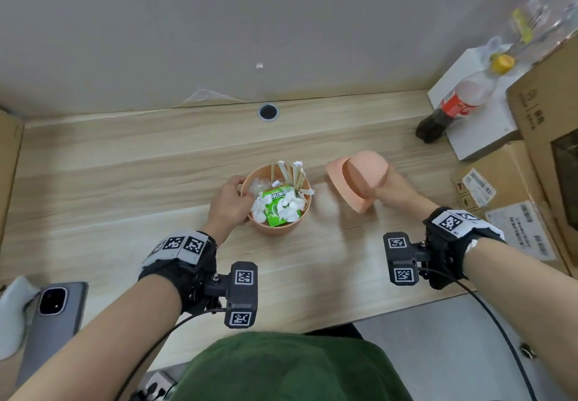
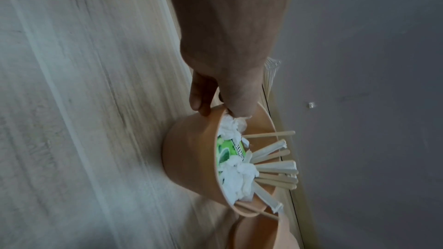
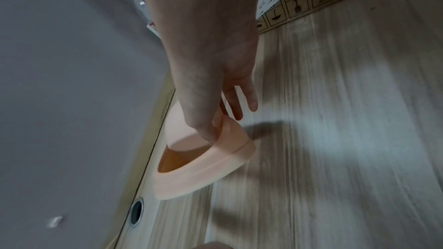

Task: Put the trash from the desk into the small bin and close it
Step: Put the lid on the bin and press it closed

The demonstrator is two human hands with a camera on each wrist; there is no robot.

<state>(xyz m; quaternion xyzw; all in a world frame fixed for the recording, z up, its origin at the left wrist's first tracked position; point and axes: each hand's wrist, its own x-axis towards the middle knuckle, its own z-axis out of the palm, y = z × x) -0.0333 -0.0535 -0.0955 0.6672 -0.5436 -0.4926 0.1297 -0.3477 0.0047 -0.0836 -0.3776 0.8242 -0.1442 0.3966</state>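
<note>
Full peach bin (image 1: 279, 225), lid (image 1: 356, 181) off

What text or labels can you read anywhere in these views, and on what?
"UBLEMIN": green packet in the bin; the ends are covered by tissue.
Red label on the cola bottle: blurred, unreadable.
Stickers and handling pictograms on the cardboard boxes: print too small to read.

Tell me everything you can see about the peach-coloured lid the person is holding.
The lid is a smooth, matte, peach-coloured piece that looks like plastic: a domed top on a wider flange ring, with a stepped rim and a hollow underside visible from the right wrist. The right hand grips it by the edge, tilted, lifted off the desk, to the right of the open bin and apart from it. Only that hand touches it.
</note>
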